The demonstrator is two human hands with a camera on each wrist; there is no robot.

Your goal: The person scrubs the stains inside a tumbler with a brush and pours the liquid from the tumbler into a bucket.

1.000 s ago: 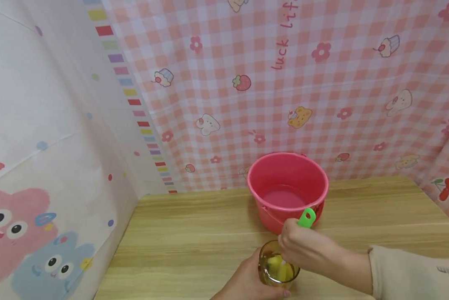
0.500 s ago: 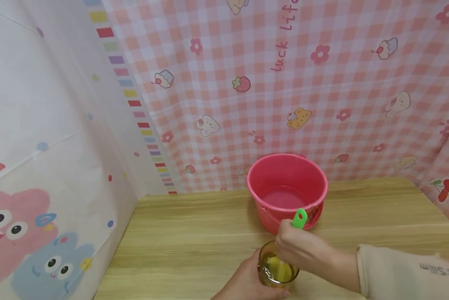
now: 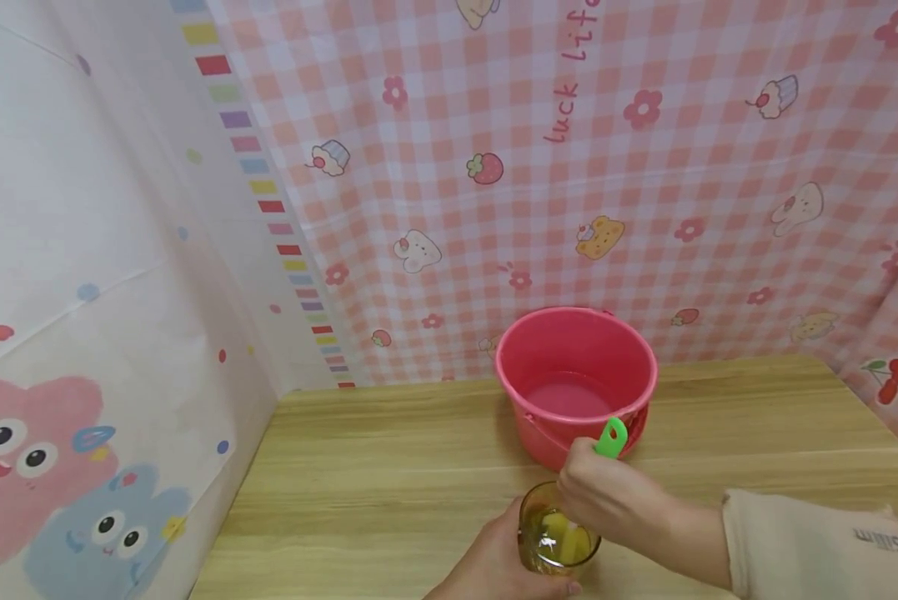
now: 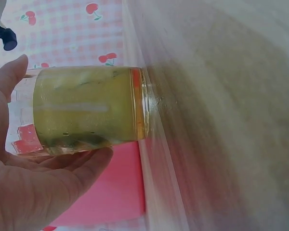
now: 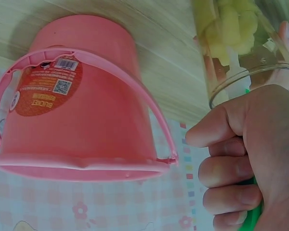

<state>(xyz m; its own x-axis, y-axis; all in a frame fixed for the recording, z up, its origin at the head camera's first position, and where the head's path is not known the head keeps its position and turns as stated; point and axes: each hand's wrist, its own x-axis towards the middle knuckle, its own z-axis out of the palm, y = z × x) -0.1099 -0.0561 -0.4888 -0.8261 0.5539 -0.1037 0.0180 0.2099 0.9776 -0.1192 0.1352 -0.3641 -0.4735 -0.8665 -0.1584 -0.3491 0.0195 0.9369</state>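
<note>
My left hand (image 3: 497,558) holds a clear glass (image 3: 533,500) upright on the tabletop, thumb on one side and fingers on the other. In the left wrist view, the glass (image 4: 82,108) contains yellowish liquid up to below its rim. My right hand (image 3: 617,492), above the glass mouth, grips the green handle (image 3: 612,437) of a sponge cup brush. The right wrist view shows its white stem reaching into the glass and the lumpy yellow sponge head (image 5: 233,29) inside. Most of the handle is hidden in the fist.
Just behind the hands stands a pink bucket (image 3: 524,429), its carrying handle hanging down at the front. A wood-grain tabletop (image 3: 358,475) lies beneath everything. Pink checked cloth (image 3: 449,200) hangs behind it, and a white printed sheet (image 3: 156,333) is on the left.
My right hand and the brush handle shifted slightly left, then back to the right. My left hand and the glass have stayed nearly in place; the bucket has not moved.
</note>
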